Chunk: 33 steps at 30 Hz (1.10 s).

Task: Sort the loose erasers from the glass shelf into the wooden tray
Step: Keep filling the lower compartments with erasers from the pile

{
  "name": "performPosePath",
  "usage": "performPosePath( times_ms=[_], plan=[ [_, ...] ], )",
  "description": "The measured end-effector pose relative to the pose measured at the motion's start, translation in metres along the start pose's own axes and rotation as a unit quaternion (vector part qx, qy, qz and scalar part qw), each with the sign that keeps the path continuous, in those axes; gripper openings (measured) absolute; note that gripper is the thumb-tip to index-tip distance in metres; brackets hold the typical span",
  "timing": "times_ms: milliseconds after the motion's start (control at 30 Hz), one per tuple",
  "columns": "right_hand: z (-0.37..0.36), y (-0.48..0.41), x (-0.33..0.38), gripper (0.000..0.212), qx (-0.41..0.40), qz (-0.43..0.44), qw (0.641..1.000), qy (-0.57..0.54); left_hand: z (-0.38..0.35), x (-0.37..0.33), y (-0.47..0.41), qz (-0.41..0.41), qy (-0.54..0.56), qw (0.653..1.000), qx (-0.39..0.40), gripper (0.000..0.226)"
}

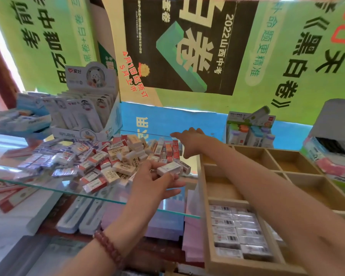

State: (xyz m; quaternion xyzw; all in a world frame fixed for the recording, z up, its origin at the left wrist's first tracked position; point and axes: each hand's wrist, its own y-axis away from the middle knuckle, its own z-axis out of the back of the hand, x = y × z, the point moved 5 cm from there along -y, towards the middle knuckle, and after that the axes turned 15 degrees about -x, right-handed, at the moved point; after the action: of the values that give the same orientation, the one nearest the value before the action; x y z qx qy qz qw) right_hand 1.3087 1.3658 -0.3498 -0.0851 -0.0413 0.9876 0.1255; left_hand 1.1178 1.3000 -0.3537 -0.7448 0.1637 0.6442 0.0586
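A heap of loose erasers in white, red and blue sleeves lies on the glass shelf. My left hand is at the heap's right front, fingers curled around a white eraser. My right hand reaches across the tray to the heap's far right edge, fingers spread and flat, holding nothing. The wooden tray stands to the right of the shelf. Its near left compartment holds rows of packed erasers; the other compartments look bare.
A display box of carded stationery stands behind the heap. A box of correction tapes sits behind the tray. Stacked packets lie at far left and far right. Pen boxes and pastel pads lie under the glass. Posters cover the back wall.
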Motion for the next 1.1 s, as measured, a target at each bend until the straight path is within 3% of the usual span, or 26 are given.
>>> performPosePath(
  times_ms=[133,500,833,1100],
  plan=[
    [-0.015,-0.02,0.002,0.087,0.064,-0.016,0.998,0.002,-0.002,0.002,-0.002,-0.002,-0.013,1.0,-0.006,0.023],
    [-0.001,-0.004,-0.026,0.058,0.049,-0.032,0.998,-0.022,0.004,0.0,-0.002,0.001,-0.024,1.0,-0.017,0.023],
    [0.001,0.008,-0.014,0.06,0.065,0.0,0.998,0.021,0.004,-0.001,0.0,-0.017,-0.046,0.999,-0.007,0.023],
    [0.0,0.017,-0.015,0.044,0.016,-0.006,0.998,-0.061,0.007,0.002,-0.003,-0.014,-0.044,0.999,-0.004,0.023]
  ],
)
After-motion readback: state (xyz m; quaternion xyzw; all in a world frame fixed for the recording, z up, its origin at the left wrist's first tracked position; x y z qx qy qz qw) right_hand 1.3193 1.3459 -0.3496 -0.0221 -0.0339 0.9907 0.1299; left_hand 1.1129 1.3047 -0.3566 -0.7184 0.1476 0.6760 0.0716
